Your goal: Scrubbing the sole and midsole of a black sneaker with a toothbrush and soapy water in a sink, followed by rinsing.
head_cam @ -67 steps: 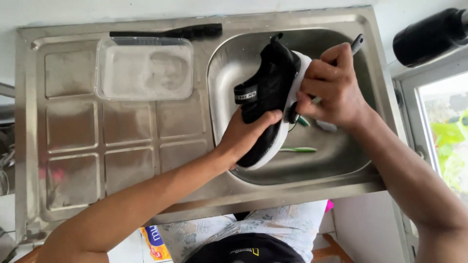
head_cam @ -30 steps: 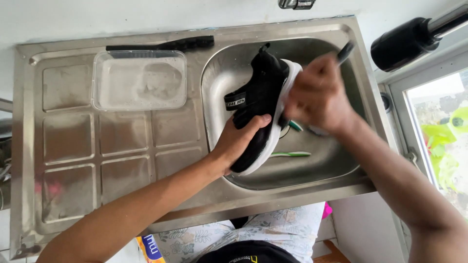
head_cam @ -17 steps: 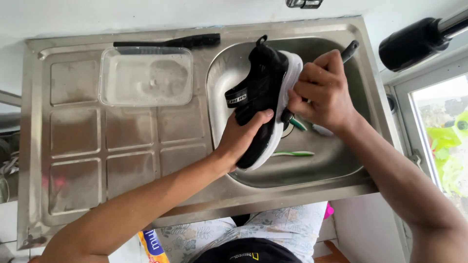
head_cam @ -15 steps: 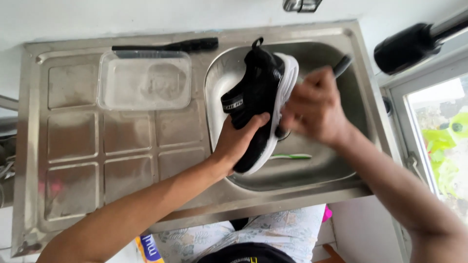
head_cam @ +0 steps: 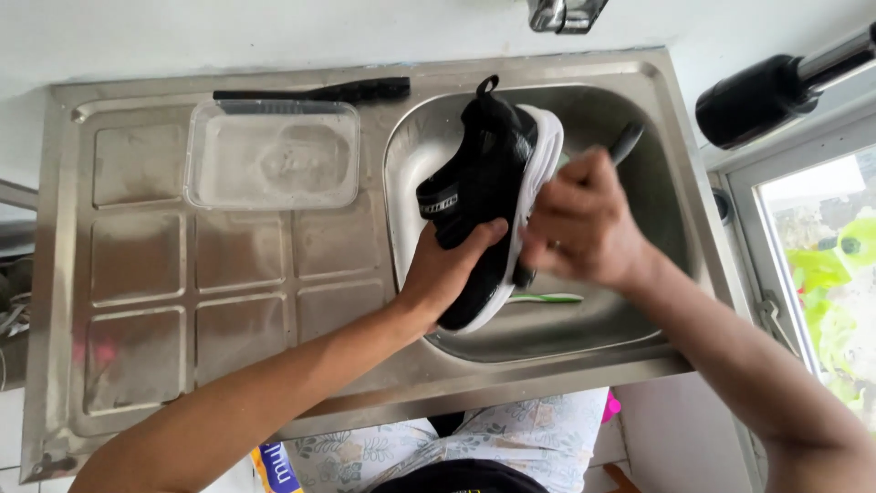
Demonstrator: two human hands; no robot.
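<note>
We see a steel sink point(head_cam: 128, 301) with its basin at the right, and over that basin we hold a black shoe point(head_cam: 484, 183) with a white sole. Our left hand point(head_cam: 447, 274) grips its lower end; our right hand point(head_cam: 584, 228) is closed around a dark brush point(head_cam: 626, 141) against the sole. A clear tub point(head_cam: 274, 155) sits on the drainboard, and a green toothbrush point(head_cam: 546, 298) lies in the basin.

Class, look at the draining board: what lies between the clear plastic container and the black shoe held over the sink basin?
In the head view, only bare steel draining board and the basin's rim separate the clear plastic container from the black shoe; nothing sits there.
</note>
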